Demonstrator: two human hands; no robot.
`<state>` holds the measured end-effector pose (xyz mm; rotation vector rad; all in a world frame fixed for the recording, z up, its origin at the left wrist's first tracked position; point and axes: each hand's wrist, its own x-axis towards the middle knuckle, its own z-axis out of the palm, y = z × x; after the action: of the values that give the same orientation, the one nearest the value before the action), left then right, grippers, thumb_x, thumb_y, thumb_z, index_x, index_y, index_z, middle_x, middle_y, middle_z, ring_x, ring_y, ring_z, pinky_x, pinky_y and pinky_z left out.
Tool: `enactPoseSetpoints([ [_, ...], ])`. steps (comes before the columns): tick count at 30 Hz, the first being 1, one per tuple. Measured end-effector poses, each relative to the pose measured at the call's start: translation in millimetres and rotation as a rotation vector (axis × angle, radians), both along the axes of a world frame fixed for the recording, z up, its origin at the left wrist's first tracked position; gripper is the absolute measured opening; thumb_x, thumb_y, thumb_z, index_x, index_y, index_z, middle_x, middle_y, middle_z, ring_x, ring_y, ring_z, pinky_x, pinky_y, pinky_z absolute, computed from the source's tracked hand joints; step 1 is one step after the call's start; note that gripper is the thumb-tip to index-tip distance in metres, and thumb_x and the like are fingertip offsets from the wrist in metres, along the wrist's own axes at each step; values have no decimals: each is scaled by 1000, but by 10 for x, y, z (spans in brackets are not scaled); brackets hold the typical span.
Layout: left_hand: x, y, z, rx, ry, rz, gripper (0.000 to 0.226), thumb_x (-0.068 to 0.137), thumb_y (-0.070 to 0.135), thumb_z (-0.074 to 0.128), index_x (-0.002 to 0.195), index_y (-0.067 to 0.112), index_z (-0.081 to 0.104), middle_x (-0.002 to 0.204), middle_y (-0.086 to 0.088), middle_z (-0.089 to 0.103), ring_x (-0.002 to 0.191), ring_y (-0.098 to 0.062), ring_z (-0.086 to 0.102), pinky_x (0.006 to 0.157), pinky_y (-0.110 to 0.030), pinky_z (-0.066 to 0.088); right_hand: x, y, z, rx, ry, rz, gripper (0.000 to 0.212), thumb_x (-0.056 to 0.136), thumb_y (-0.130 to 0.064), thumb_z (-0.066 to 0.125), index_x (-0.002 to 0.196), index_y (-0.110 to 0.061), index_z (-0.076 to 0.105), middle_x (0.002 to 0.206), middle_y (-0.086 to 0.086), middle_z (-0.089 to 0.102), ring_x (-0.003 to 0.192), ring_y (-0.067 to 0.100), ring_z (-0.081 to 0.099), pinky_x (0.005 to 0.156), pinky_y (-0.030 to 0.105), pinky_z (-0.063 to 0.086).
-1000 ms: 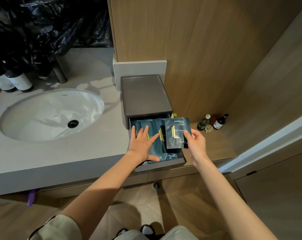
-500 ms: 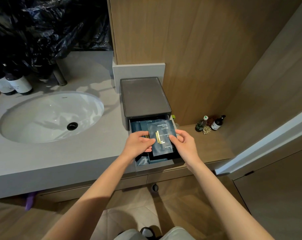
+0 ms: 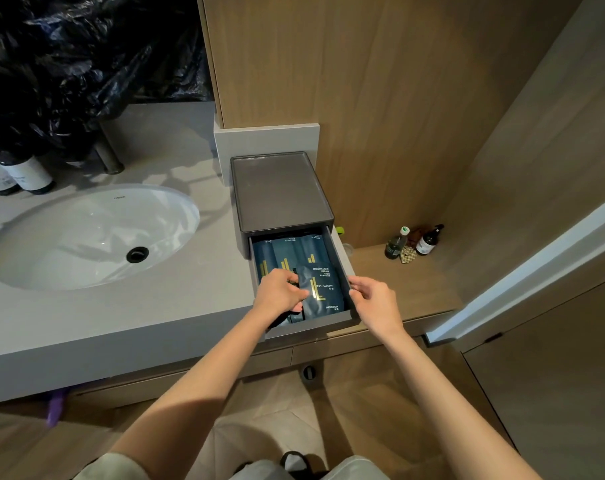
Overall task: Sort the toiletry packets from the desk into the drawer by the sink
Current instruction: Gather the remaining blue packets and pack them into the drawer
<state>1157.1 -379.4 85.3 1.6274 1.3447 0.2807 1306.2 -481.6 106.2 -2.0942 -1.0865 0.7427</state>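
— So where is the top packet (image 3: pixel 323 289)?
— Inside the open drawer (image 3: pixel 315 325), at its front right, lying over the other packets (image 3: pixel 287 252) that fill the back.
— And the left hand (image 3: pixel 280 296)?
— In the drawer, its fingers curled round the packet's left edge, thumb on top, grasping it.
— The right hand (image 3: pixel 379 304)?
— At the drawer's right wall, fingers bent and touching the rim; whether they grip it, I cannot tell.
— What is around?
— The drawer juts from a grey box (image 3: pixel 280 192) on the counter (image 3: pixel 155 306), beside the white sink (image 3: pixel 69 237). Small bottles (image 3: pixel 427 240) stand on the wooden ledge to the right, well apart from the hands
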Motion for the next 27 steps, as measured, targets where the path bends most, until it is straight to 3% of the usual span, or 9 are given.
enactPoseSetpoints([
  [2, 53, -28, -4, 15, 37, -30, 26, 83, 14, 69, 70, 20, 48, 81, -18, 74, 72, -27, 73, 76, -35, 58, 5, -5, 18, 5, 5, 10, 33, 95, -2, 52, 126, -6, 61, 126, 9, 64, 118, 20, 59, 88, 17, 39],
  [4, 60, -48, 2, 217, 227, -120, 21, 82, 28, 70, 79, 14, 55, 83, -11, 72, 75, -25, 68, 68, -30, 53, 10, -1, 20, 5, 11, 18, 33, 94, -2, 53, 127, -7, 61, 126, 10, 65, 118, 20, 60, 88, 17, 39],
  [8, 22, -40, -4, 560, 601, -267, 55, 77, 59, 64, 104, 12, 55, 96, -3, 67, 90, -23, 64, 68, -33, 50, 29, 12, 9, -1, 2, 27, 34, 94, -2, 53, 128, -7, 60, 126, 10, 65, 118, 20, 60, 90, 17, 38],
  [12, -97, 16, -22, 728, 517, -482, 74, 73, 58, 67, 133, 20, 43, 129, -5, 47, 116, -23, 44, 90, -35, 47, 39, 6, 18, -11, -12, 40, 34, 94, -3, 53, 128, -6, 59, 126, 11, 64, 119, 21, 60, 94, 20, 41],
  [14, -143, 42, -6, 725, 557, -629, 87, 75, 62, 60, 147, 29, 25, 152, -6, 28, 138, -30, 28, 108, -42, 34, 48, 9, 20, -10, -14, 46, 34, 94, -2, 53, 127, -5, 60, 125, 11, 65, 118, 20, 60, 91, 17, 39],
  [17, -119, 73, -52, 626, 677, -764, 86, 82, 63, 49, 151, 35, 6, 161, -3, 3, 148, -30, 2, 118, -49, 14, 51, 13, 27, -10, -16, 58, 35, 94, -1, 52, 128, -6, 60, 126, 10, 65, 119, 19, 60, 88, 15, 37],
  [22, -44, 62, -108, 560, 738, -790, 82, 86, 59, 47, 150, 38, 1, 161, -1, -3, 148, -27, -4, 117, -52, 10, 20, 23, 19, 2, -69, 71, 36, 94, 1, 50, 128, -6, 59, 125, 9, 65, 118, 19, 60, 87, 14, 38],
  [27, 4, 70, -79, 561, 756, -798, 83, 86, 58, 49, 150, 38, 0, 161, -1, -6, 148, -28, -6, 117, -55, 9, -5, 37, -4, 6, -129, 80, 37, 94, 0, 50, 130, -8, 59, 125, 9, 66, 117, 24, 61, 100, 32, 46],
])
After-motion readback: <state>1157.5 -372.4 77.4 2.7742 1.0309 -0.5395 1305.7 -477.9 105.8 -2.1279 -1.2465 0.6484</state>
